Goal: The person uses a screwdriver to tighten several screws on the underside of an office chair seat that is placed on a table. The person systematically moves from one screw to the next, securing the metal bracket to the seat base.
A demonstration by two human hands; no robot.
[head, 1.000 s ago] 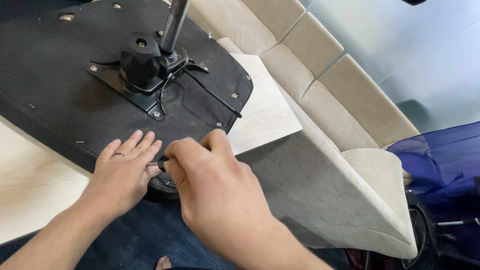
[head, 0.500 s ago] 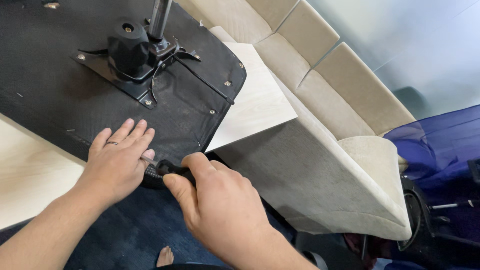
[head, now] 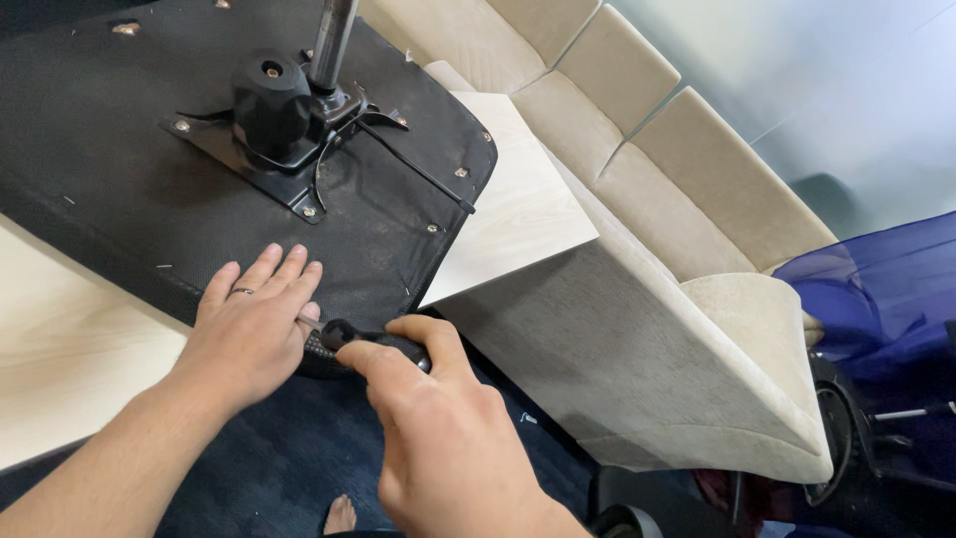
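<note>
Low in the frame, just left of centre, the right hand (head: 438, 438) is clenched around the black handle of a screwdriver (head: 373, 342); the rounded butt of the handle pokes out past the thumb, and its shaft runs left toward the other hand, where the tip is hidden. Just beside it, touching the same edge, the left hand (head: 249, 329) lies flat and spread, gripping nothing, palm pressed on the near rim of an upturned chair seat (head: 119, 169). A ring sits on one finger.

The seat's black fabric underside fills the upper left of the frame, with small screws and staples dotted along its border. Near the top, left of centre, a black metal mounting plate (head: 269, 164) is fixed to it, carrying a rounded black knob (head: 269, 95) and a shiny gas-lift column (head: 332, 40) that rises out of the top edge. A thin black lever rod (head: 418, 169) runs from the plate toward the seat's right edge.

The seat rests on a pale wooden table (head: 513, 209), whose corner juts out to the right. Just beyond it stands a beige sofa (head: 677, 299), filling the middle and right. A dark blue sheet (head: 876, 309) lies at the far right, and dark carpet (head: 259, 468) shows along the bottom, with a bare toe at the lower edge.
</note>
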